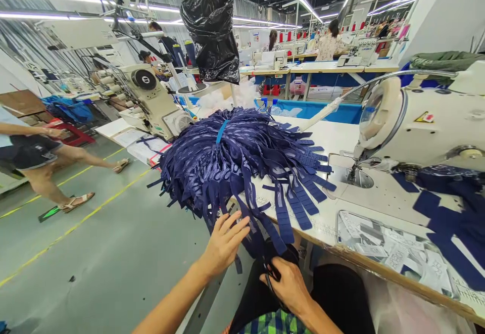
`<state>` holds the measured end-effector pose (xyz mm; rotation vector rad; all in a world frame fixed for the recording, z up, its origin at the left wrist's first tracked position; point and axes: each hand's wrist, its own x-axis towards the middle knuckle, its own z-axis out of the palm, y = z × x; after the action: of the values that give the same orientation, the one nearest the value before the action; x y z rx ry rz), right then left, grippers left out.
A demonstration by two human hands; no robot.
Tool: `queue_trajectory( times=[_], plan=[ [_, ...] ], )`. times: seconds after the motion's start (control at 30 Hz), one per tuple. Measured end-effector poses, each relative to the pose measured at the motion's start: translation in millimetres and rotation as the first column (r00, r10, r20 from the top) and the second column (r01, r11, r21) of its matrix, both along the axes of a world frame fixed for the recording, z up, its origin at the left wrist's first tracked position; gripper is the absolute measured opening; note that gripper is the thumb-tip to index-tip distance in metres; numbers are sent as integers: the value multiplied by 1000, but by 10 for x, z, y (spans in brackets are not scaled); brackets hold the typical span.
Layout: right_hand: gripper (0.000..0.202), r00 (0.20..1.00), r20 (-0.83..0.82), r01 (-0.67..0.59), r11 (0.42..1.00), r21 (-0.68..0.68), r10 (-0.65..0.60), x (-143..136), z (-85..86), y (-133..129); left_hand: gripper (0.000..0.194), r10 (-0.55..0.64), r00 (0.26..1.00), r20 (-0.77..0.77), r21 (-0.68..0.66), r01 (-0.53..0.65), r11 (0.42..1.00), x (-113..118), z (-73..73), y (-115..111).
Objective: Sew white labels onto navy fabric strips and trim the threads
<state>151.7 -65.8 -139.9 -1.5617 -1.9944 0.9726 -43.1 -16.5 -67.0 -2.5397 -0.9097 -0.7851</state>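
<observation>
A big bundle of navy fabric straps, gathered with a light blue band, lies over the table's left corner. Its loose ends hang down towards my lap. At the bundle's lower edge is my left hand, fingers stretched out and apart beside the hanging straps; whether it touches them I cannot tell. My right hand is closed on black-handled scissors over my lap, close under the strap ends. The scissors' blades are hard to make out against the dark cloth.
A white sewing machine stands to the right on the table. A clear tray of labels and navy pieces lie near the front edge. Another machine is behind the bundle. A person walks along the left aisle.
</observation>
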Motion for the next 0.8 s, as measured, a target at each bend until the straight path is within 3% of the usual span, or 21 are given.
queue_trajectory(
  times=[0.17, 0.27, 0.37, 0.43, 0.67, 0.8],
  plan=[
    [22, 994, -78, -72, 991, 115, 81, 95, -73, -184, 33, -40, 993, -115, -48, 35, 998, -1, 38, 82],
    [18, 992, -124, 26, 998, 65, -18, 144, -114, -212, 29, -27, 996, -82, -14, 26, 1000, 42, -45, 93],
    [19, 988, -45, 150, 989, -10, -150, 200, -105, -164, 28, -10, 1000, -3, 37, 10, 999, 85, -126, 88],
    [20, 984, 7, 175, 984, -8, -175, 225, -82, -108, 28, -1, 999, 44, 60, -2, 998, 109, -151, 82],
    [13, 984, 77, 155, 983, 102, -163, 137, -5, 45, 36, -61, 995, 73, 78, 56, 995, 167, -120, 120],
    [11, 993, 23, 114, 984, 137, -119, 122, -72, -9, 38, -108, 994, 30, 34, 107, 994, 215, -67, 169]
  ],
)
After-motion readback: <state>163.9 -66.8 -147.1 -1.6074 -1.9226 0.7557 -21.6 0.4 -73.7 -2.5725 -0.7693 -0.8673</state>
